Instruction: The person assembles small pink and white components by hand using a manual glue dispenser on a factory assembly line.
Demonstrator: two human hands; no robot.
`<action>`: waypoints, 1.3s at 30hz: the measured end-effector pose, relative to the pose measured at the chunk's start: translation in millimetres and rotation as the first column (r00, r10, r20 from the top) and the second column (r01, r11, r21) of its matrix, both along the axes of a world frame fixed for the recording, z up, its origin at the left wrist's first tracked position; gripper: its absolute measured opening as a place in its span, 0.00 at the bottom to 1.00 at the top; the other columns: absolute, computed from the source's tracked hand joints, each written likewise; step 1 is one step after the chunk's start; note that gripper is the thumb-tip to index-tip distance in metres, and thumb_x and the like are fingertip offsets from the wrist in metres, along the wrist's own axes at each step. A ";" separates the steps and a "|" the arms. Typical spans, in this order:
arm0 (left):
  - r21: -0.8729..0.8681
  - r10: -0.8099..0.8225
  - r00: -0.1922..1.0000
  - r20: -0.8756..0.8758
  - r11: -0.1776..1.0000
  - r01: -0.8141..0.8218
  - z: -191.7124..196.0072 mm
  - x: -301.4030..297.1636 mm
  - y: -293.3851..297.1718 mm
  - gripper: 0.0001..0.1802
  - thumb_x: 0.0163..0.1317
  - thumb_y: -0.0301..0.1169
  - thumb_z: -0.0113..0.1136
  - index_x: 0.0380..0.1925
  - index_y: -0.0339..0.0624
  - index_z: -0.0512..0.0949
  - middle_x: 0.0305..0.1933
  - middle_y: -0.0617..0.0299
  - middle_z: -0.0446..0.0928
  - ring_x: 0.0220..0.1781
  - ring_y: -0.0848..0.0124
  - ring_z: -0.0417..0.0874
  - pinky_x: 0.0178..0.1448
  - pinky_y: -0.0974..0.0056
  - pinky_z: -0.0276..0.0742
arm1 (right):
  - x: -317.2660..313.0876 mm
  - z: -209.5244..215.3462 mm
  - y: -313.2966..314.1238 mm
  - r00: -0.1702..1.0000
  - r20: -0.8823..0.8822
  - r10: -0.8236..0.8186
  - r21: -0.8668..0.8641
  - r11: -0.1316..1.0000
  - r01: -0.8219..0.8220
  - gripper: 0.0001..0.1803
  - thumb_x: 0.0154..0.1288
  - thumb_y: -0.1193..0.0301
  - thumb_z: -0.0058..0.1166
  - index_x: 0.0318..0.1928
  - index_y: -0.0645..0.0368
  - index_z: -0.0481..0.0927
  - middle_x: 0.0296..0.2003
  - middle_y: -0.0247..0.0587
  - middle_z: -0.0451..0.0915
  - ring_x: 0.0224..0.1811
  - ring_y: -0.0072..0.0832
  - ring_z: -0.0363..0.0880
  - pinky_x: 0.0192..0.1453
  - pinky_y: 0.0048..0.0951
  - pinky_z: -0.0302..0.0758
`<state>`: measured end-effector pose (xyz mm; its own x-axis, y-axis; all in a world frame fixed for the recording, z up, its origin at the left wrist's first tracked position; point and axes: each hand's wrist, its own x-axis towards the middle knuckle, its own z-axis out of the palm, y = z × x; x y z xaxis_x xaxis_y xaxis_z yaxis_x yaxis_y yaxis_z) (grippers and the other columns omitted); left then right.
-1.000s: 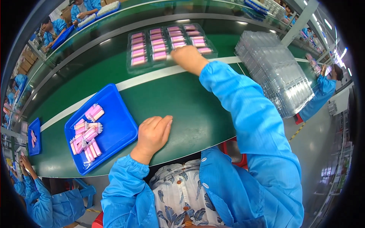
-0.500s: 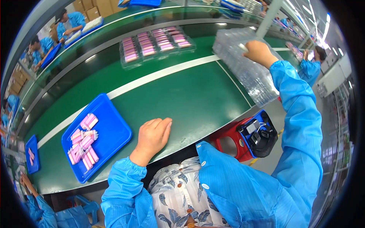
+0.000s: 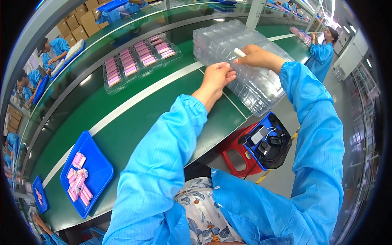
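Observation:
A tall stack of clear plastic trays (image 3: pixel 261 87) stands at the right of the green bench. Over it my right hand (image 3: pixel 261 57) is closed around a small white cylinder (image 3: pixel 239 52), one end of which sticks out past the thumb. My left hand (image 3: pixel 216 79) is beside the stack's left edge, close to my right fingertips. Its fingers are curled and pinched together; whether they grip a tray edge or something small cannot be made out.
A blue tray (image 3: pixel 102 167) with pink-and-white cylinders (image 3: pixel 78 185) lies at left, and a smaller blue tray (image 3: pixel 40 196) beyond it. Filled clear trays (image 3: pixel 136 59) sit farther back. A red stool (image 3: pixel 232 159) bears a blue bin (image 3: pixel 267 122) with chargers. Co-workers sit around.
My left hand has moved from the bench's front edge up and right to the tray stack. My right hand still holds the white cylinder. The whole view has shifted rightward.

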<state>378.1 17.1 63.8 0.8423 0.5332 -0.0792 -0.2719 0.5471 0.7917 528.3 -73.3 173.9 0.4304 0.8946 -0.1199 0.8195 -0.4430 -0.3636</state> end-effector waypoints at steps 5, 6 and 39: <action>-0.199 -0.033 0.987 0.158 0.978 0.065 -17.3 29.6 4.5 0.10 0.70 0.30 0.61 0.44 0.34 0.78 0.37 0.58 0.78 0.38 0.70 0.81 0.46 0.66 0.84 | 14.8 4.1 -0.4 0.997 -0.078 0.030 -0.038 0.999 -0.033 0.24 0.64 0.53 0.63 0.35 0.66 0.82 0.24 0.40 0.80 0.27 0.28 0.78 0.32 0.33 0.71; -0.201 -0.038 0.987 0.153 0.977 0.069 -20.9 30.5 5.7 0.10 0.70 0.30 0.61 0.44 0.34 0.78 0.37 0.58 0.78 0.38 0.70 0.81 0.46 0.66 0.84 | 11.3 4.5 -2.9 0.998 -0.050 0.040 -0.016 0.999 -0.041 0.24 0.64 0.53 0.63 0.34 0.66 0.82 0.24 0.42 0.81 0.28 0.30 0.79 0.32 0.35 0.72; 0.826 0.277 0.916 0.289 -0.556 -0.093 37.7 -288.3 -74.0 0.24 0.55 0.28 0.72 0.54 0.45 0.80 0.58 0.53 0.78 0.65 0.49 0.75 0.69 0.44 0.68 | -196.3 -13.3 -49.6 0.371 0.792 0.485 -0.002 0.608 -0.794 0.07 0.54 0.70 0.57 0.32 0.57 0.75 0.27 0.37 0.78 0.32 0.34 0.82 0.33 0.35 0.79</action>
